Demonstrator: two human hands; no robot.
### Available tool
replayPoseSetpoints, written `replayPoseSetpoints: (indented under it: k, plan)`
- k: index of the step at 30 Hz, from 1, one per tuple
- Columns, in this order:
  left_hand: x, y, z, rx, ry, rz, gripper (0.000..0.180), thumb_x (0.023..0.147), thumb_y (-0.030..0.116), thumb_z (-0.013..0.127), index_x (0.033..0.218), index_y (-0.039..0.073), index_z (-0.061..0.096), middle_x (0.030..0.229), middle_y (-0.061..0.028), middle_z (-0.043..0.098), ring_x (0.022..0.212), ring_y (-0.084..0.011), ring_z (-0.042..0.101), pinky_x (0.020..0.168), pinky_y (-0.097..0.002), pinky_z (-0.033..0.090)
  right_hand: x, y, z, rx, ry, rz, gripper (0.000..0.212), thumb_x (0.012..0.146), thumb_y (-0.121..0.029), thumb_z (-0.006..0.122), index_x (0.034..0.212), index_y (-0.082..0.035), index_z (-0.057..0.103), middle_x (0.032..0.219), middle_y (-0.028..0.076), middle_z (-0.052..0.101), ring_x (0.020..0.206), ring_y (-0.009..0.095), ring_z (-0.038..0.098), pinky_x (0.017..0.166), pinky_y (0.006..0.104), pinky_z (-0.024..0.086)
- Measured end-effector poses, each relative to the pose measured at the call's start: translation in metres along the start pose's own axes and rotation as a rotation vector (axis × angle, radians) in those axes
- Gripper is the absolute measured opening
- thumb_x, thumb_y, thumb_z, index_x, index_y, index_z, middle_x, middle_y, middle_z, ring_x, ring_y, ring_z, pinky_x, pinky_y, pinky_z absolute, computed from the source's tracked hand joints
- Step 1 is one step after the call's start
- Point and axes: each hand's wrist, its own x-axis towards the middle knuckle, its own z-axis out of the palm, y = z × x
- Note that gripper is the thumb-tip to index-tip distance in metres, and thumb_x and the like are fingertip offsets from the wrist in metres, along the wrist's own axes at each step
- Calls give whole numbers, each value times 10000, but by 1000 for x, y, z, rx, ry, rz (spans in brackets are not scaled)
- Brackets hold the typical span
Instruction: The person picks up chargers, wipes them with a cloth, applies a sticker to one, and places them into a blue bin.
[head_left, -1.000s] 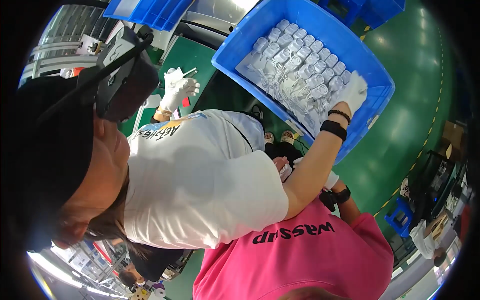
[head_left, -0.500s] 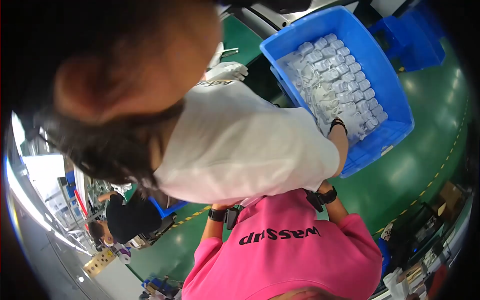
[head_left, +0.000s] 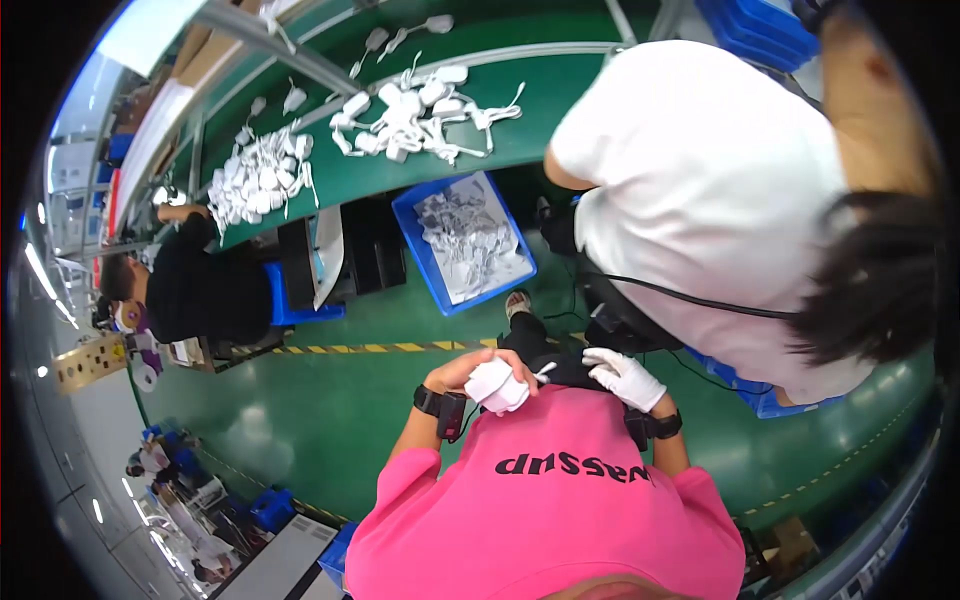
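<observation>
My left hand (head_left: 458,372), bare, is closed around a white blocky bundle (head_left: 497,386) in front of my waist. A small white end sticks out on its right side; whether it is cloth or plastic I cannot make out. My right hand (head_left: 628,380) wears a white glove and lies over dark fabric at my waist, its fingers stretched out and a little apart, with nothing visible in it. Both wrists carry black strapped devices. Beyond my hands, white plug adapters with cables lie in two heaps (head_left: 408,112) (head_left: 262,178) on a green worktable (head_left: 370,178).
Under the table edge a blue bin (head_left: 440,292) holds clear-wrapped pieces. A person in a white shirt (head_left: 700,190) is close on my right, with blue bins nearby. Another person in black (head_left: 205,280) works at the far left. Yellow-black tape (head_left: 400,347) crosses the green floor.
My view has swung, bringing the worktable and adapter heaps into sight. The co-worker in white now appears at the right, and the large bin of packed pieces has left view. My hands are less covered.
</observation>
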Motion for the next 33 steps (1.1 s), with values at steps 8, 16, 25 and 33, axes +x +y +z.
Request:
replayPoseSetpoints:
  k: [8,16,25,33]
  plan:
    - [-106,4,-58,-297,503,259,517,929,522,325,1013,61,543,1123,-225,555,880,-295,596,617,-411,546,81,-22,54,-367,80,55,354,857,-142,568,1181,-5,525,1052,149,629,905,207,622,781,300,488]
    - [-153,-19,-67,-461,895,499,488,937,500,294,1014,75,521,1129,-200,550,850,-296,582,622,-418,537,149,-36,57,-631,62,-8,363,848,-206,555,1149,-5,542,1061,176,618,925,295,620,797,365,485]
    - [-174,-10,-58,-464,1032,618,489,939,494,296,1031,70,522,1133,-203,549,850,-305,581,621,-426,534,209,-54,74,-712,-24,-120,365,845,-227,558,1139,-11,552,1063,179,614,951,298,615,821,362,476]
    - [-234,51,-120,-364,971,589,489,941,486,296,1045,66,523,1165,-207,544,879,-299,599,650,-438,544,247,-50,94,-661,147,-70,362,847,-238,561,1129,-12,564,1064,175,624,988,304,607,830,357,473]
